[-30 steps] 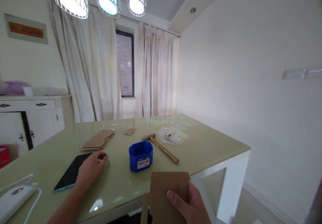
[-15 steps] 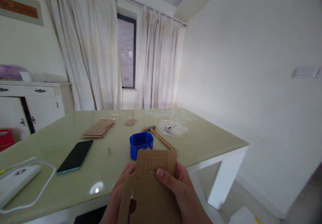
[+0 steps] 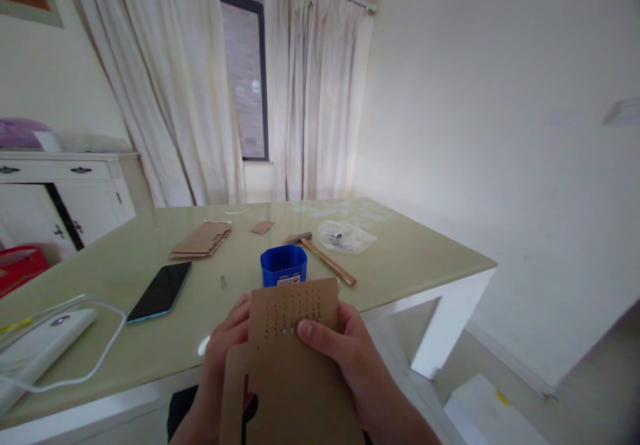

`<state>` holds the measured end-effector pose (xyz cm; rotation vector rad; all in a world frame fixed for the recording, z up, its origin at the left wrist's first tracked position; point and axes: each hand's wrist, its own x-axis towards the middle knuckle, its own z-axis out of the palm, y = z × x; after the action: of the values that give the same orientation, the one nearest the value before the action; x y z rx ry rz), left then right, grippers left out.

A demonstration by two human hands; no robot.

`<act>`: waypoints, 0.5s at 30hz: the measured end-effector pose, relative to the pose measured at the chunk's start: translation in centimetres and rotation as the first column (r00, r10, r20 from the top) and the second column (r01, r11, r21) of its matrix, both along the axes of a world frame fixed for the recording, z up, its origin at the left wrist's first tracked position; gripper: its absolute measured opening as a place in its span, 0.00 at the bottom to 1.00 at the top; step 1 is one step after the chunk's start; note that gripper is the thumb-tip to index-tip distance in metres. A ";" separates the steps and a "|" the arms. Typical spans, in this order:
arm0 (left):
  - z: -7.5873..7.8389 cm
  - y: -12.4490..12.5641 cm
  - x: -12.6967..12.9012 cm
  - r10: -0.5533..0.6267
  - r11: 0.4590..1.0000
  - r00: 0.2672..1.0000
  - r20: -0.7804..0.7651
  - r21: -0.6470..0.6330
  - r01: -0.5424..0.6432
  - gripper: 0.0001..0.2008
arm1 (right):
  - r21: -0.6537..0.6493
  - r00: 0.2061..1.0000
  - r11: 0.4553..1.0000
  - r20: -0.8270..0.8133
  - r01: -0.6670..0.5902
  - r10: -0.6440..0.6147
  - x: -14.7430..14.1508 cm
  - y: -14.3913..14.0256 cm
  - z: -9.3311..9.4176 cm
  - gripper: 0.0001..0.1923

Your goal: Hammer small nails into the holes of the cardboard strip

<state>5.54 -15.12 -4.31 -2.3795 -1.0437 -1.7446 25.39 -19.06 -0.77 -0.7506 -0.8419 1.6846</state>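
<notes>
Brown cardboard sheet (image 3: 293, 358), held upright just off the near edge of the bench (image 3: 410, 265), between both hands. Thin, flat, with rows of small punched holes near the top and a cut-out notch at the lower left. Probably very light and fairly stiff, yet easy to crease or bend if squeezed hard; matte surface, unlikely to slip. Best taken by the side edges, clear of the perforated patch, which looks like the weakest part.

Left hand (image 3: 225, 345) wrapped round the left edge, fingers mostly hidden behind the sheet. Right hand (image 3: 345, 352) clamped on the right edge, thumb laid across the front just below the holes. Both hands closed on the sheet, close together.

Just beyond the hands: a blue plastic tub (image 3: 283, 265). Beyond and to the right: a wooden-handled hammer (image 3: 323, 258) and a clear plastic bag (image 3: 347, 236). Beyond and to the left: a dark phone (image 3: 160, 291), a small metal piece (image 3: 223, 282), and further off a stack of cardboard pieces (image 3: 203, 240). Far left: a white device (image 3: 40, 345) with a cable.
</notes>
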 end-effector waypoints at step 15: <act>-0.6 -1.5 -0.6 -0.184 0.946 0.970 0.158 -0.238 0.219 0.20 | 0.013 0.999 0.999 0.032 -0.032 0.031 -0.2 0.0 -1.4 0.33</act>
<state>4.96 -16.59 -4.93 -2.6379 -1.1397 -1.9724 25.23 -19.01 -2.14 -0.7607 -0.8905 1.6973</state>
